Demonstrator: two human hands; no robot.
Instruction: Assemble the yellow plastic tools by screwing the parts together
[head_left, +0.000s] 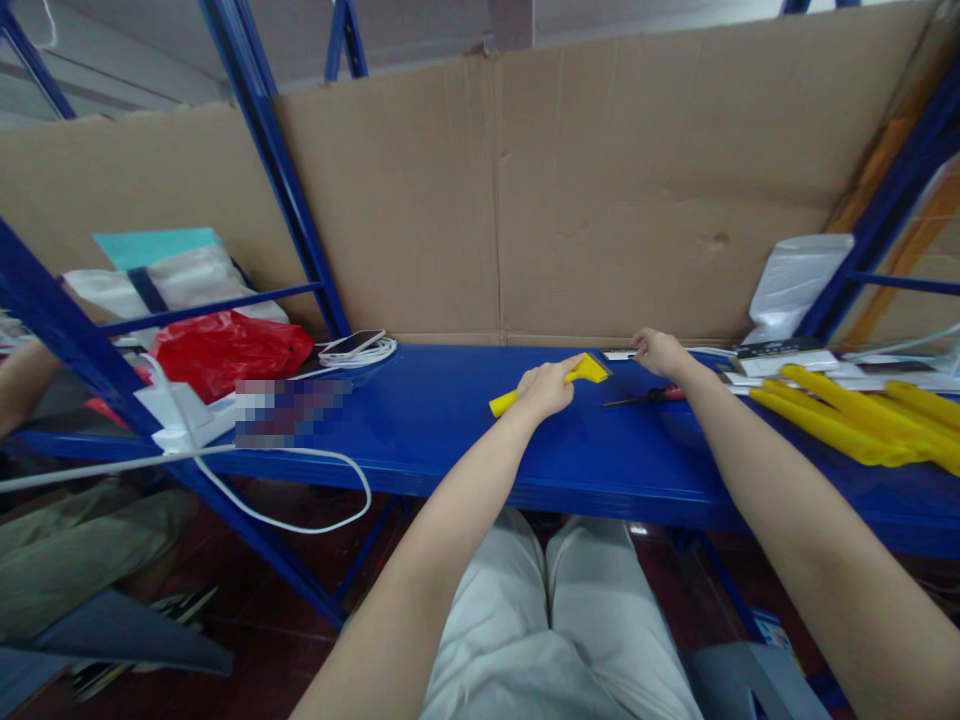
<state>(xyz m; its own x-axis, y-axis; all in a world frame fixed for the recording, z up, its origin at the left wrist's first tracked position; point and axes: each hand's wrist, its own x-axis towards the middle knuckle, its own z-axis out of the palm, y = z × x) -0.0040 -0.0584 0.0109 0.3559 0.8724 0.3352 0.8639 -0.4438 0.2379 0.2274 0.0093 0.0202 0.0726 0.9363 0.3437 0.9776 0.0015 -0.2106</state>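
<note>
My left hand (546, 388) is closed around the handle of a yellow scraper (589, 369), which lies low over the blue bench (442, 400). The scraper's wide head with a dark edge points to the right, and the handle's end sticks out at the left of my hand. Farther back, my right hand (657, 352) has its fingers curled together beside a flat white strip (619, 355). Whatever those fingertips hold, if anything, is too small to make out. Below the right wrist lies a screwdriver (664, 395) with a red and black handle, its shaft pointing left.
Several yellow handles (840, 420) lie at the right, by a dark and white packet (784, 358). On the left are a phone (356, 344) on a coiled white cable, a red plastic bag (232, 345) and a power strip (176, 415). Cardboard (585, 200) walls the back; blue posts flank it.
</note>
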